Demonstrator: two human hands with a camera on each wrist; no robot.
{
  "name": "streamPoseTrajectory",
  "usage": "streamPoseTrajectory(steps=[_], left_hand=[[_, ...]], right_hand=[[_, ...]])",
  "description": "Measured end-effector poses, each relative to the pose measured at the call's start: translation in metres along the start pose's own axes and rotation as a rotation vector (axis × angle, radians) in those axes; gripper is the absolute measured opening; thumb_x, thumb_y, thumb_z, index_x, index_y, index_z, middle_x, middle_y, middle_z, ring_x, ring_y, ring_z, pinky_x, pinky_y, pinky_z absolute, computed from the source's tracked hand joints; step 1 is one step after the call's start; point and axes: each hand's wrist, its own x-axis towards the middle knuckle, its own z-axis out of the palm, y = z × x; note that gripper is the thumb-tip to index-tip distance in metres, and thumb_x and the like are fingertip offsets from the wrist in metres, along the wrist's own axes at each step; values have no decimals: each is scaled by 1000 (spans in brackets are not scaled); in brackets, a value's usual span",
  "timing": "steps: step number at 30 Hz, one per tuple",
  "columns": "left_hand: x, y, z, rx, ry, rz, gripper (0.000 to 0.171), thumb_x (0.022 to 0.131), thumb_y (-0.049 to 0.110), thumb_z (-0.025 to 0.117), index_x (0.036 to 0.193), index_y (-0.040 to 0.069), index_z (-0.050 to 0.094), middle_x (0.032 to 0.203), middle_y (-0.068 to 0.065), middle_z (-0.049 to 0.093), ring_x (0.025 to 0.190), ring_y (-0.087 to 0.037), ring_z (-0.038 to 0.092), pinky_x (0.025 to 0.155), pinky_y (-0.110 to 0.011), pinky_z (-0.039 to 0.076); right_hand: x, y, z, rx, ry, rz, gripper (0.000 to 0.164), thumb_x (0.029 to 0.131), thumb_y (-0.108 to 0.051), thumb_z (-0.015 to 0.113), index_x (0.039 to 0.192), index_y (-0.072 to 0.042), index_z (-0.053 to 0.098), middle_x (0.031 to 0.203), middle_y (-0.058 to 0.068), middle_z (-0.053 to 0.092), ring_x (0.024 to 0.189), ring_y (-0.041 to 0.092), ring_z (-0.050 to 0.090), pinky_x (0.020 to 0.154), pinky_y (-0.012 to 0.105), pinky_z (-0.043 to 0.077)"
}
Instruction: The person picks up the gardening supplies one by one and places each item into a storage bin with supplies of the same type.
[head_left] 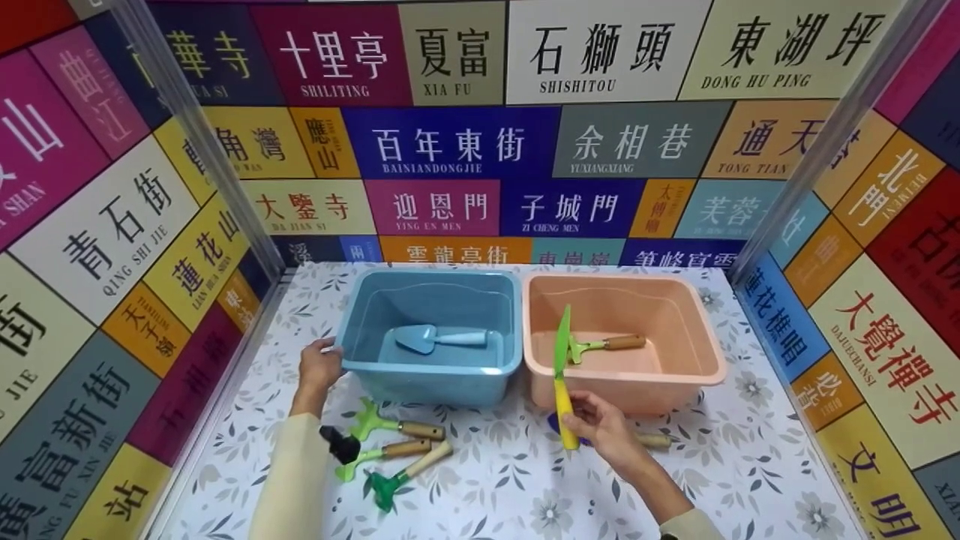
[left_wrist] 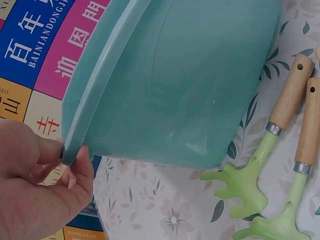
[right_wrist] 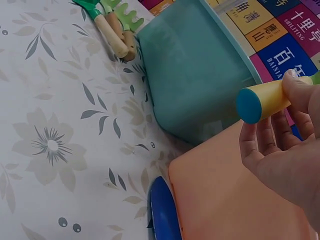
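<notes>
My left hand [head_left: 319,371] pinches the left rim of a blue tub [head_left: 431,388] between thumb and fingers, seen close in the left wrist view. A light blue trowel [head_left: 416,339] lies inside that tub. My right hand [head_left: 600,427] holds a small trowel [head_left: 562,352] by its yellow handle [right_wrist: 272,97], with the green blade pointing up and away over the front rim of a peach tub [head_left: 660,394]. On the peach tub's floor rests a green hand rake with a wooden handle [head_left: 619,343], its head partly behind the raised blade.
Before the blue tub lie two light green hand rakes [head_left: 420,430] and a dark green tool [head_left: 384,487]. A blue-headed tool [right_wrist: 165,210] lies by the peach tub, partly hidden by my right hand. Sign-covered walls [head_left: 450,142] enclose the flowered tabletop [head_left: 480,495].
</notes>
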Motion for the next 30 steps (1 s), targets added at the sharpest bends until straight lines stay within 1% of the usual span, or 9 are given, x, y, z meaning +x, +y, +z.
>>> streamPoseTrajectory(steps=[3, 6, 8, 10, 12, 15, 22, 27, 30], left_hand=[[-1, 1, 0, -1, -14, -7, 42, 99, 3, 44, 137, -14, 50, 128, -40, 58, 104, -36, 68, 72, -29, 59], [-1, 1, 1, -9, -31, -21, 42, 101, 4, 43, 139, -13, 48, 131, -39, 57, 114, -40, 65, 76, -30, 60], [0, 0, 1, -27, -37, -23, 42, 101, 3, 44, 139, -13, 48, 131, -40, 57, 107, -36, 68, 72, -27, 59], [1, 0, 0, -60, -39, -27, 42, 100, 2, 45, 138, -14, 49, 129, -41, 57, 90, -26, 70, 66, -22, 57], [2, -1, -1, -100, -43, -32, 42, 99, 1, 46, 138, -15, 48, 129, -42, 56, 78, -16, 65, 60, -19, 54], [1, -1, -2, -143, -50, -53, 42, 100, 1, 47, 139, -15, 46, 130, -41, 55, 73, -10, 61, 59, -18, 55], [-1, 2, -4, -135, -74, -90, 43, 101, 3, 47, 141, -12, 45, 134, -38, 53, 93, -22, 65, 69, -22, 58], [0, 5, -7, -94, -85, -84, 44, 101, 4, 47, 142, -12, 45, 138, -35, 50, 101, -28, 65, 68, -21, 58], [2, 5, -9, -62, -97, -78, 45, 100, 4, 47, 142, -13, 44, 139, -36, 48, 109, -36, 65, 68, -23, 59]], right_hand=[[3, -6, 0, -17, -11, -19, 49, 94, -12, 69, 135, 9, 50, 125, 25, 60, 104, 14, 64, 89, 22, 55], [6, -11, 1, -42, -15, -20, 50, 95, -15, 69, 136, 6, 50, 126, 24, 60, 106, 16, 63, 90, 21, 55], [10, -15, 2, -52, -14, -21, 49, 95, -16, 69, 136, 4, 51, 125, 21, 60, 106, 17, 63, 90, 22, 55], [14, -18, 3, -67, -8, -23, 48, 94, -17, 70, 135, 2, 53, 123, 19, 61, 106, 19, 62, 89, 23, 55], [19, -22, 5, -71, -2, -34, 46, 94, -15, 71, 134, 2, 55, 121, 18, 62, 104, 20, 62, 88, 24, 56], [26, -28, 7, -80, 7, -55, 45, 93, -11, 71, 132, 4, 56, 120, 20, 63, 102, 19, 63, 86, 25, 57], [37, -43, 7, -118, -4, -66, 41, 92, -9, 71, 129, 5, 58, 115, 17, 65, 99, 19, 62, 80, 26, 58], [46, -51, 12, -171, -43, -121, 37, 93, -8, 70, 126, 6, 59, 118, 21, 63, 101, 23, 61, 82, 23, 56], [51, -53, 17, -184, -55, -109, 36, 93, -7, 69, 125, 6, 59, 118, 22, 62, 100, 23, 61, 82, 24, 56]])
